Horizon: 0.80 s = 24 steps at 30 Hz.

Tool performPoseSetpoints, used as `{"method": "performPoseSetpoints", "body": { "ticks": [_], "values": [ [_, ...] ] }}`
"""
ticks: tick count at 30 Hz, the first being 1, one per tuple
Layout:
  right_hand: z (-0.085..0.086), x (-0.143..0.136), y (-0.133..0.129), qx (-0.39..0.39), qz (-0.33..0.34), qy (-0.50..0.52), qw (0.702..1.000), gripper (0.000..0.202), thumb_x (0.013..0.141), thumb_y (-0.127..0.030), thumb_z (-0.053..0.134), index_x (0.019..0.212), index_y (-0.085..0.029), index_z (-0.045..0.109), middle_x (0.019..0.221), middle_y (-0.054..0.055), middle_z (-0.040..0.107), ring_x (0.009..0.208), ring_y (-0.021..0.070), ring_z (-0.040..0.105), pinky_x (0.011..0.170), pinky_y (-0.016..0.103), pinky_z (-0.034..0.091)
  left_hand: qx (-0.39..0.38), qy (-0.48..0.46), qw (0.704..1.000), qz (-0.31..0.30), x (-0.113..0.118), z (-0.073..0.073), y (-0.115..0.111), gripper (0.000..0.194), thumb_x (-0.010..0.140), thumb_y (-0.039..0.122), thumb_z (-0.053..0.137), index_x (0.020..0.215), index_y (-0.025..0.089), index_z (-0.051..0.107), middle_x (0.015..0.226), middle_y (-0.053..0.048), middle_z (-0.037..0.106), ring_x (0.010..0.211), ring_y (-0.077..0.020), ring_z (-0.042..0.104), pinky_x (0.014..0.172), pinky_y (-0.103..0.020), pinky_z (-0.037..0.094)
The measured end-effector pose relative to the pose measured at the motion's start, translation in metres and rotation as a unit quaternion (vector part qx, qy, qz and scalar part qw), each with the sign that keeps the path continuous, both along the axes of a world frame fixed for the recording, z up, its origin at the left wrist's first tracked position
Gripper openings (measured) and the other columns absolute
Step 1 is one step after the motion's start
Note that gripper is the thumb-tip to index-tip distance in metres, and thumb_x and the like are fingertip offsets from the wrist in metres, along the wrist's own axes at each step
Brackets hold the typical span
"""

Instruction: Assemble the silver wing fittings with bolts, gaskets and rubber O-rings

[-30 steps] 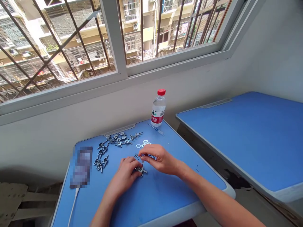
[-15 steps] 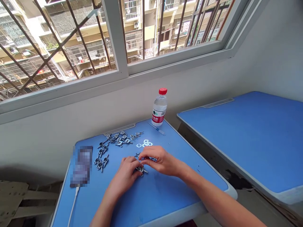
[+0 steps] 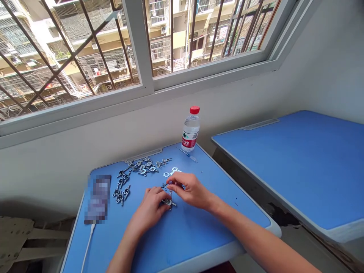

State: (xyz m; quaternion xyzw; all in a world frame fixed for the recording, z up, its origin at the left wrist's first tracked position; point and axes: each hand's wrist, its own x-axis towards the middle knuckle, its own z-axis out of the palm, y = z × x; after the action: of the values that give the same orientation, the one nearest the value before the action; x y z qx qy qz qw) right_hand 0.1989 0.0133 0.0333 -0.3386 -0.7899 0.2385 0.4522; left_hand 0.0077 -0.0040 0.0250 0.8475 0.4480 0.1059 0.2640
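Note:
On the blue desk, my left hand (image 3: 153, 206) grips a small metal part (image 3: 170, 204) that lies flat, its arm sticking out to the right. Just above that part, my right hand (image 3: 187, 189) pinches a small screwdriver-like tool (image 3: 171, 189), upright with its thin shaft reaching down to the metal. Tiny dark pieces (image 3: 163, 186) lie beside my right fingertips. Flat silvery plates (image 3: 166, 174) sit behind my right hand, which hides some of them. More metal parts (image 3: 148, 166) are grouped at the back, and several with dark round centres (image 3: 120, 197) lie to the left.
A water bottle (image 3: 190, 131) with a red cap stands at the desk's back corner, a blue-handled screwdriver (image 3: 191, 156) before it. At the left lies a blurred phone (image 3: 98, 199) with a white cable (image 3: 88, 244). A second blue desk (image 3: 295, 163) is at the right, across a gap.
My right hand's fingers have shifted slightly, and the thin tool's shaft now shows upright over the metal part. My left hand has stayed nearly in place.

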Motion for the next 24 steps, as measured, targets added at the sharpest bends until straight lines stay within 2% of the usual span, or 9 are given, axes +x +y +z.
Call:
{"method": "performPoseSetpoints", "body": {
  "ticks": [8, 16, 24],
  "values": [
    [-0.0004, -0.0069, -0.0031, 0.087, 0.062, 0.011, 0.994, 0.016, 0.096, -0.022, 0.050, 0.089, -0.017, 0.063, 0.072, 0.004, 0.066, 0.062, 0.0144, 0.057, 0.056, 0.025, 0.046, -0.002, -0.008, 1.000, -0.003, -0.0009, 0.0003, -0.0036, 0.013, 0.087, 0.011, 0.062, 0.094, 0.021, 0.064, 0.111, -0.003, 0.063, 0.101, -0.0231, 0.054, 0.090, -0.038, 0.042],
    [-0.0005, -0.0069, -0.0041, 0.098, 0.077, -0.002, 0.992, 0.016, 0.098, -0.022, 0.050, 0.094, -0.017, 0.065, 0.076, 0.005, 0.069, 0.066, 0.0152, 0.059, 0.060, 0.026, 0.047, -0.002, -0.009, 1.000, -0.006, -0.0004, -0.0008, -0.0025, 0.014, 0.088, 0.012, 0.062, 0.097, 0.022, 0.066, 0.108, -0.002, 0.065, 0.102, -0.0236, 0.054, 0.090, -0.038, 0.042],
    [-0.0038, -0.0072, -0.0030, 0.101, 0.104, -0.017, 0.989, 0.019, 0.097, -0.014, 0.047, 0.101, -0.016, 0.066, 0.082, 0.007, 0.071, 0.071, 0.0157, 0.061, 0.064, 0.026, 0.049, -0.006, -0.001, 1.000, -0.001, -0.0002, -0.0011, -0.0023, 0.014, 0.087, 0.013, 0.065, 0.098, 0.021, 0.067, 0.113, -0.004, 0.065, 0.105, -0.0253, 0.055, 0.091, -0.039, 0.042]
  ]
}}
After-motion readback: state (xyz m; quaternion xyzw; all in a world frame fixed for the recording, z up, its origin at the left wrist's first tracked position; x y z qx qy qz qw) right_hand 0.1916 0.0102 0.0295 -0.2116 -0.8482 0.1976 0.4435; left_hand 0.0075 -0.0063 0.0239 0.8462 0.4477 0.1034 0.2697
